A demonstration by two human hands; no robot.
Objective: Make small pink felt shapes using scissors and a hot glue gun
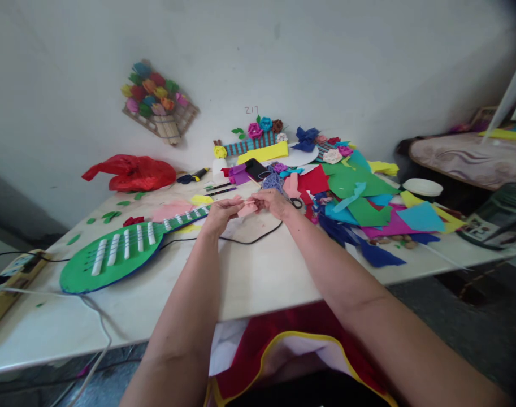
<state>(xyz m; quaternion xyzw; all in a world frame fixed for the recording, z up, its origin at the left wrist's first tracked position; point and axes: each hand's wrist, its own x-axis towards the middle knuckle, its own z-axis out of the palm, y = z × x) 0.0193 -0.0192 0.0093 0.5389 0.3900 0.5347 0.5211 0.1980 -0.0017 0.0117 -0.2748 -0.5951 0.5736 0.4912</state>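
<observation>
Above the middle of the table, my left hand (224, 215) and my right hand (272, 202) meet around a small piece of pink paper (247, 210). Both sets of fingers are closed on it, and part of the paper hangs below the fingertips. Left of my hands lies a green guitar-shaped cutout (126, 254) with white paper rolls across it; its neck ends near my left wrist. A black cord (251, 242) runs over the table under my hands. Pink paper (170, 211) lies flat behind the cutout's neck.
Colourful paper sheets (359, 186) pile up on the right. At the back are a red plastic bag (141, 172), a yellow-black cutter (199, 174), pens (222, 191) and a dark phone (255, 168). A power strip (16, 288) sits at the left edge. Paper flowers (154, 93) hang on the wall.
</observation>
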